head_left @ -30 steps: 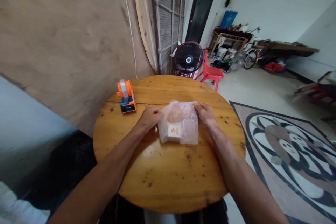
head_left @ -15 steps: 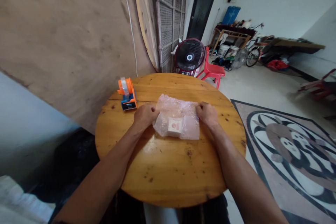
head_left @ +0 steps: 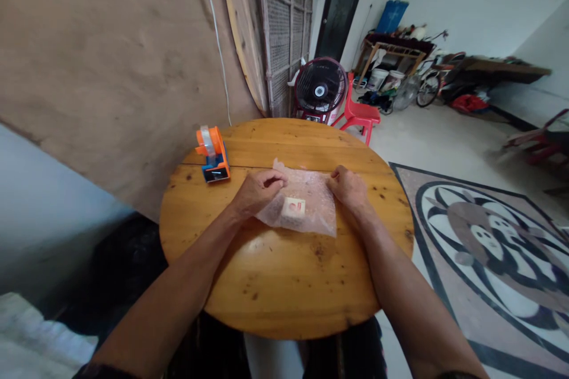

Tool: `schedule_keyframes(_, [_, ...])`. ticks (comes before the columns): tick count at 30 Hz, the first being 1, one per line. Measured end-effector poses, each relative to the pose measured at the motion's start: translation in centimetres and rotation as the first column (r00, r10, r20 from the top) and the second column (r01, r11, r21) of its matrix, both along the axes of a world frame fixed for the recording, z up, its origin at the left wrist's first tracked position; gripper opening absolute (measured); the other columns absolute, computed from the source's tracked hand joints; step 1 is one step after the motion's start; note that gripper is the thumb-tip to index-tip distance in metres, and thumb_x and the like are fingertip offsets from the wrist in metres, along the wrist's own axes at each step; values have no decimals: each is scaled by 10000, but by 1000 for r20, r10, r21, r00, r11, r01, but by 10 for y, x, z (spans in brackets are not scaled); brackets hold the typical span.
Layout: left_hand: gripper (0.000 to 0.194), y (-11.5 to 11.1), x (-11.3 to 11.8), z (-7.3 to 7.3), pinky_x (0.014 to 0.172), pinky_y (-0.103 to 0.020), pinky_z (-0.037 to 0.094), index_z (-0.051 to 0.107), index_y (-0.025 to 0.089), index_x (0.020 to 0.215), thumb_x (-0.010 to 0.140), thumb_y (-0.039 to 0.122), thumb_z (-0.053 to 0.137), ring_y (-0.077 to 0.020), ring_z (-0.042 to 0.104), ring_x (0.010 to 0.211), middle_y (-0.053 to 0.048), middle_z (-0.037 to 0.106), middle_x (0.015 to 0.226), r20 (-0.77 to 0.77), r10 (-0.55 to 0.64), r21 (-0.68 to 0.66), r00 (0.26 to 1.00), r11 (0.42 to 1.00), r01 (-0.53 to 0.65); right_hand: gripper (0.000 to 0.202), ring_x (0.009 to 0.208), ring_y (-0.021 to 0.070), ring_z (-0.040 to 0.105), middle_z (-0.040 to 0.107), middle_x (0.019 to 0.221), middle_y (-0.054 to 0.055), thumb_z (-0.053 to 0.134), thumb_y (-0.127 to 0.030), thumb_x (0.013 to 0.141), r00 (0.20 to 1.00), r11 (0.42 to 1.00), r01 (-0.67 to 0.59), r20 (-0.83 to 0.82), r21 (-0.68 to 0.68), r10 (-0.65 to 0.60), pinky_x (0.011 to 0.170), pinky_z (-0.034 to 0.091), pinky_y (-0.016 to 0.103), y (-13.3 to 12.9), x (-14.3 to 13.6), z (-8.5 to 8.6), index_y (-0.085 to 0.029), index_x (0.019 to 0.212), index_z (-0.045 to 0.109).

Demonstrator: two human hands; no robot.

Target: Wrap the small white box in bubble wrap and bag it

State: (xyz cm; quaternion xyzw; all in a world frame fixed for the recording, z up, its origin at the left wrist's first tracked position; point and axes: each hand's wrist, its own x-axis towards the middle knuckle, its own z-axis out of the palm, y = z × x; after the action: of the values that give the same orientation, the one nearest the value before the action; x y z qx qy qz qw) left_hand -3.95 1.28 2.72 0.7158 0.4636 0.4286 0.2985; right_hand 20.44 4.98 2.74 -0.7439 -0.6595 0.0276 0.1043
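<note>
A sheet of clear, pinkish bubble wrap [head_left: 317, 201] lies on the round wooden table [head_left: 293, 290] in front of me. On its near half sits a small white box [head_left: 294, 208] with red print; whether a layer of wrap covers it I cannot tell. My left hand [head_left: 260, 190] is over the left side of the wrap, thumb and fingertips curled together in a pinch on it. At the right edge, my right hand [head_left: 348, 185] is closed, gripping the bubble wrap between thumb and fingers.
An orange and blue tape dispenser [head_left: 216, 157] with a roll of clear tape stands at the table's left. Beyond the far edge are a dark fan [head_left: 320, 87] and a red plastic chair [head_left: 362, 112]. A brown wall rises on the left.
My left hand has shifted right over the wrap, its fist loosened into a pinch. The bubble wrap lies flatter around the box. My right hand stays at the right edge.
</note>
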Motion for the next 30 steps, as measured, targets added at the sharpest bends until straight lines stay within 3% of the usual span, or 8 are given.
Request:
schedule_keyframes(3, [215, -3, -3, 7, 642, -231, 469, 689, 154, 809, 776, 292, 529, -144, 630, 727, -40, 724, 817, 58, -15, -169, 998, 985, 25, 289, 887, 269, 655, 718, 960, 114, 485, -305, 825, 1000, 1000, -20, -11, 10, 20, 689, 424, 316, 0, -1, 0, -203, 1051, 633])
schedule_keyframes(8, [237, 4, -16, 4, 588, -239, 447, 689, 159, 775, 741, 325, 524, -162, 630, 696, -41, 717, 759, -96, -112, -320, 989, 944, 76, 275, 867, 263, 659, 725, 940, 102, 481, -309, 830, 1000, 999, -24, -9, 21, 24, 678, 418, 313, -1, -4, 1, -210, 1034, 638])
schedule_keyframes(12, [295, 8, -27, -2, 504, -228, 408, 667, 160, 935, 689, 230, 521, -142, 594, 545, 1, 662, 631, -265, -99, -376, 959, 927, -8, 286, 855, 249, 656, 724, 932, 100, 479, -295, 835, 1000, 1000, -23, 3, 15, 23, 688, 419, 308, -1, -4, 2, -209, 1059, 634])
schedule_keyframes(15, [327, 6, -28, 1, 484, -232, 394, 657, 152, 978, 696, 210, 503, -131, 556, 505, 5, 630, 613, -246, -93, -328, 965, 945, 7, 298, 846, 245, 652, 721, 928, 100, 486, -285, 828, 1000, 1000, -18, -9, 17, 18, 683, 414, 304, -1, -3, 2, -202, 1075, 631])
schedule_keyframes(18, [277, 1, -23, 7, 595, -260, 464, 668, 160, 931, 718, 211, 499, -139, 587, 620, -21, 655, 702, -120, -107, -200, 987, 977, 81, 288, 832, 239, 647, 717, 938, 90, 491, -282, 823, 998, 997, -26, -47, 69, 29, 666, 405, 299, -2, -3, 4, -204, 1061, 634])
schedule_keyframes(21, [292, -2, -17, 12, 768, -329, 504, 670, 164, 952, 711, 189, 507, -172, 629, 803, -61, 707, 898, -58, -155, -171, 986, 975, 143, 256, 837, 217, 644, 712, 964, 68, 488, -289, 834, 993, 986, -43, -104, 164, 61, 657, 395, 285, -5, -4, 9, -212, 1025, 640])
schedule_keyframes(25, [484, -5, -12, 12, 874, -380, 495, 619, 176, 1151, 691, 115, 482, -202, 626, 975, -80, 695, 1126, -72, -270, -225, 960, 942, 248, 246, 836, 199, 638, 708, 974, 46, 494, -285, 838, 986, 971, -63, -137, 233, 97, 663, 390, 276, -8, -5, 12, -224, 1031, 634])
schedule_keyframes(30, [715, -8, -7, 5, 966, -365, 470, 416, 184, 1386, 681, 65, 444, -199, 575, 1186, -102, 616, 1292, 40, -428, -293, 903, 859, 420, 270, 832, 208, 628, 697, 998, 58, 504, -261, 823, 992, 979, -72, -87, 191, 90, 675, 392, 285, -10, -7, 13, -228, 1062, 626])
